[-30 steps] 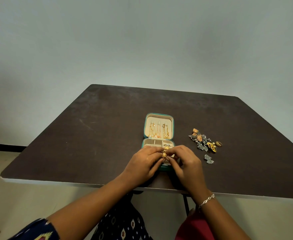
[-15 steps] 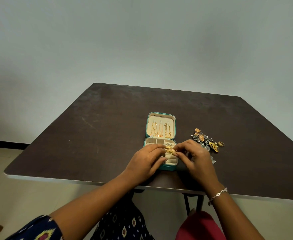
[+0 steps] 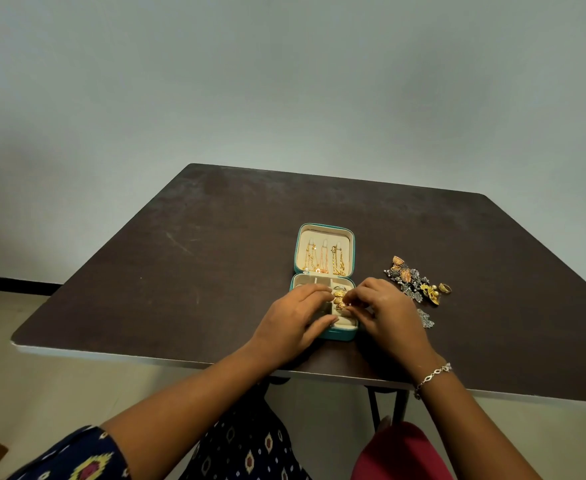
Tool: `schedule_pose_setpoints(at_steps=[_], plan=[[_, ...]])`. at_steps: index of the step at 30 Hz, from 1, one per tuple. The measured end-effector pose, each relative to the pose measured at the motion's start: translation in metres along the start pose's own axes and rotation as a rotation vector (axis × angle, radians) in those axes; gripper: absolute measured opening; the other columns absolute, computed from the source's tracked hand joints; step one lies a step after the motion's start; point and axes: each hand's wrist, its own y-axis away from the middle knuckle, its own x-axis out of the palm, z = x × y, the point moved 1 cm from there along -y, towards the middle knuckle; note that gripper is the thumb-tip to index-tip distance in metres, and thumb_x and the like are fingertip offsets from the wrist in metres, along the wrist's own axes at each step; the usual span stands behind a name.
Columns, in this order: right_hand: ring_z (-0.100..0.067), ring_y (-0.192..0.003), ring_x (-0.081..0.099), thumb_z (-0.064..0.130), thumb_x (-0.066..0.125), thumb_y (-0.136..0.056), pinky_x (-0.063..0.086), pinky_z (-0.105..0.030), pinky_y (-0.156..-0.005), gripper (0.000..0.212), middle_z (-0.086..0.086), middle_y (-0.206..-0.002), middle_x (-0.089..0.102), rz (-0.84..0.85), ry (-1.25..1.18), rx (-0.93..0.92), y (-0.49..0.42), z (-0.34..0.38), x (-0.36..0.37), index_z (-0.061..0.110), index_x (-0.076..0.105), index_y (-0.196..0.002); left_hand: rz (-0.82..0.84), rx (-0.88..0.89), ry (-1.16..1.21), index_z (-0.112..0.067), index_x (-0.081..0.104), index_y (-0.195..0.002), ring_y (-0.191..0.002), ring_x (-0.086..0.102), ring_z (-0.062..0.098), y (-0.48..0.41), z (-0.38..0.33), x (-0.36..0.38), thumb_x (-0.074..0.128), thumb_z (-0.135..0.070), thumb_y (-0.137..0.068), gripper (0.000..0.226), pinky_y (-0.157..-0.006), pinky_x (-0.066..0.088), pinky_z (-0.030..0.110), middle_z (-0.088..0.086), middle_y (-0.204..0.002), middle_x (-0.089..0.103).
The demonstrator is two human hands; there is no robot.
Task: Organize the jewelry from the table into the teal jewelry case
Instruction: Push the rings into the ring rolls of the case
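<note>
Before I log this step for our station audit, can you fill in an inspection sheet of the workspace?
Surface: dark table, scuffed.
Job's things: teal jewelry case open, chains hung in its lid; loose jewelry heaped right of it.
Clutter: nothing seen.
Fingers: left hand rests on the case, fingers straight; right hand pinches a gold ring over the case.
Cables: nothing seen.
Surroundings: plain wall, pale floor.

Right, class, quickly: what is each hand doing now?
Left hand: open, fingers resting on the teal jewelry case.
Right hand: pinching a gold ring over the case.
</note>
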Motion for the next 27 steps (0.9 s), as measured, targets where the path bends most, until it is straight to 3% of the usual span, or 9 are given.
schedule_pose_setpoints(at_steps=[4,9,16,22,27], plan=[[-0.022,-0.07,0.059,0.015,0.078,-0.069,0.05,-0.037,-0.05,0.014,-0.001,-0.076,0.063,0.008,0.023,-0.004,0.001,0.002,0.001,0.015,0.069,-0.08,0.012,0.0,0.016,-0.008,0.065,-0.106,-0.097,0.063,0.017,0.0,0.0,0.0,0.045,-0.037,-0.087,0.04,-0.081,0.052,0.026,0.007,-0.109,0.066],[-0.019,-0.074,0.058,0.009,0.073,-0.072,0.051,-0.033,-0.058,0.02,0.0,-0.081,0.063,-0.005,-0.04,0.006,0.009,0.0,0.0,0.016,0.065,-0.09,-0.009,0.031,0.005,-0.009,0.068,-0.096,-0.089,0.065,0.019,0.0,-0.001,0.0,0.046,-0.031,-0.087,0.033,-0.072,0.055,0.027,0.008,-0.104,0.067],[-0.022,-0.074,0.059,0.001,0.055,-0.072,0.049,-0.033,-0.053,0.024,-0.004,-0.084,0.063,-0.072,-0.04,-0.028,0.015,0.0,0.002,0.014,0.067,-0.087,-0.005,0.042,-0.007,-0.01,0.07,-0.095,-0.09,0.065,0.018,0.0,-0.001,0.001,0.047,-0.03,-0.087,0.032,-0.071,0.055,0.027,0.008,-0.104,0.067],[-0.016,-0.077,0.057,-0.002,0.051,-0.073,0.047,-0.025,-0.06,0.028,-0.003,-0.087,0.062,-0.062,-0.097,0.008,0.017,-0.002,0.004,0.013,0.068,-0.09,0.005,0.014,0.012,-0.009,0.068,-0.093,-0.092,0.064,0.017,0.0,-0.001,-0.001,0.046,-0.031,-0.087,0.031,-0.074,0.055,0.027,0.006,-0.105,0.066],[-0.003,-0.08,0.054,-0.002,0.059,-0.082,0.039,-0.005,-0.069,0.019,0.003,-0.088,0.062,-0.134,-0.292,0.227,0.022,-0.021,-0.009,0.014,0.066,-0.089,0.009,0.014,0.022,-0.01,0.066,-0.094,-0.093,0.064,0.014,-0.001,-0.003,-0.001,0.047,-0.032,-0.086,0.03,-0.076,0.053,0.024,0.005,-0.105,0.067]])
